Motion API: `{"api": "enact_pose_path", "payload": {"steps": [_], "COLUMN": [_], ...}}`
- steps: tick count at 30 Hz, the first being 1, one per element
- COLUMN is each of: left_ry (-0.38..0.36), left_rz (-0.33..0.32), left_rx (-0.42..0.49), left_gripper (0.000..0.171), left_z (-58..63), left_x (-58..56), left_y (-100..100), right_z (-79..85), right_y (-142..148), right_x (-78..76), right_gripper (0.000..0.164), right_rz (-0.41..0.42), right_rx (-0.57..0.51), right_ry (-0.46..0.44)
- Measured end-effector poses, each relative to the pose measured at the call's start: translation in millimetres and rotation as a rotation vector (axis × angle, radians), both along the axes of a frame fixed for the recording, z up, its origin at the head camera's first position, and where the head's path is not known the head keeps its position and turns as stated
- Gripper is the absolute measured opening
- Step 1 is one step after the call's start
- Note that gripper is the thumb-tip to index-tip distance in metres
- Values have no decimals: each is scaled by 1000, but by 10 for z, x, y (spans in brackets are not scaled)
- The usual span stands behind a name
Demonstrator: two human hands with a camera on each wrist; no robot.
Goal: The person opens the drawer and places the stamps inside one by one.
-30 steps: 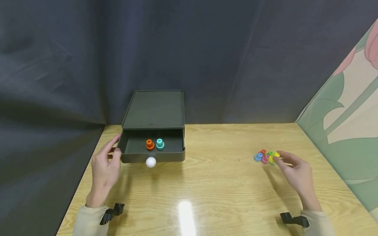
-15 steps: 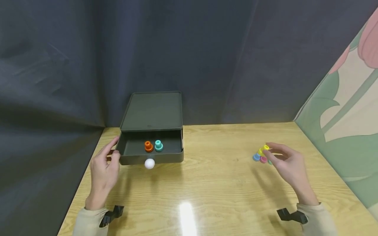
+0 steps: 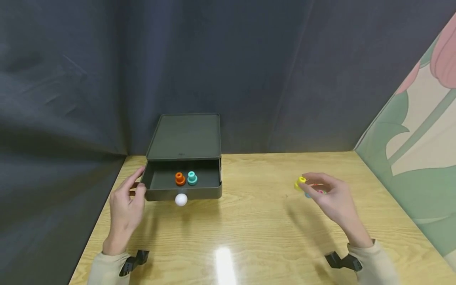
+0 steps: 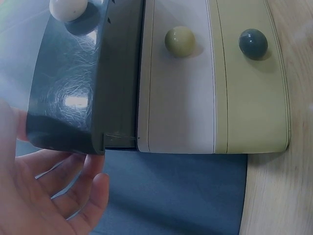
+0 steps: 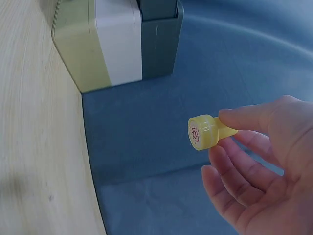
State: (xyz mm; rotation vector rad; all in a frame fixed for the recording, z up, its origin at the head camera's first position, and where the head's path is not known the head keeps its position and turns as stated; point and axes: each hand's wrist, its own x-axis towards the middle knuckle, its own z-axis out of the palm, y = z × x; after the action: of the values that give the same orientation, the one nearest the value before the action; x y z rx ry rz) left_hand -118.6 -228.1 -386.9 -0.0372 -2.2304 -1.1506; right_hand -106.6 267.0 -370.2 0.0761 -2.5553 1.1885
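Note:
In the head view my right hand (image 3: 329,196) holds a small yellow stamp (image 3: 300,183) above the table. The right wrist view shows the stamp (image 5: 201,132) pinched by its narrow end, a red printed mark on its wide face. My left hand (image 3: 125,204) touches the left side of a pulled-out dark drawer (image 3: 206,192) with a white round knob (image 3: 181,199). In the left wrist view its fingers (image 4: 73,181) lie against the drawer's side wall. Inside the drawer stand an orange stamp (image 3: 180,179) and a turquoise stamp (image 3: 192,178).
Behind my right hand, several other stamps (image 3: 320,191) sit on the wooden table (image 3: 256,221), mostly hidden. The drawer belongs to a small cabinet (image 3: 185,136) whose lower white drawer (image 4: 181,98) and yellow-green drawer (image 4: 257,103) are closed. Dark cloth (image 3: 231,75) hangs behind.
My right hand has lifted the yellow stamp from the group and carried it left, towards the cabinet. The left hand has stayed at the drawer's side.

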Motion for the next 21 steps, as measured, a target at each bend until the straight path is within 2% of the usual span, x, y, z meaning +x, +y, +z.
{"api": "enact_pose_path", "payload": {"steps": [11,16,21], "left_ry": [24,19,16], "left_rz": [-8,-6,-9], "left_rx": [-3,-6,-4], "left_gripper": [46,47,47], "left_z": [-2,-10,-15], "left_x": [4,1,2], "left_y": [-6,-5,-4], "right_z": [118,168,203], "right_y": [-281,-413,-546], "right_x": [-40,-58,-91], "right_gripper": [27,26,25], "right_rz": [57,98,131], "right_rx": [-15,-17,-15], "right_ry": [19,50,41]}}
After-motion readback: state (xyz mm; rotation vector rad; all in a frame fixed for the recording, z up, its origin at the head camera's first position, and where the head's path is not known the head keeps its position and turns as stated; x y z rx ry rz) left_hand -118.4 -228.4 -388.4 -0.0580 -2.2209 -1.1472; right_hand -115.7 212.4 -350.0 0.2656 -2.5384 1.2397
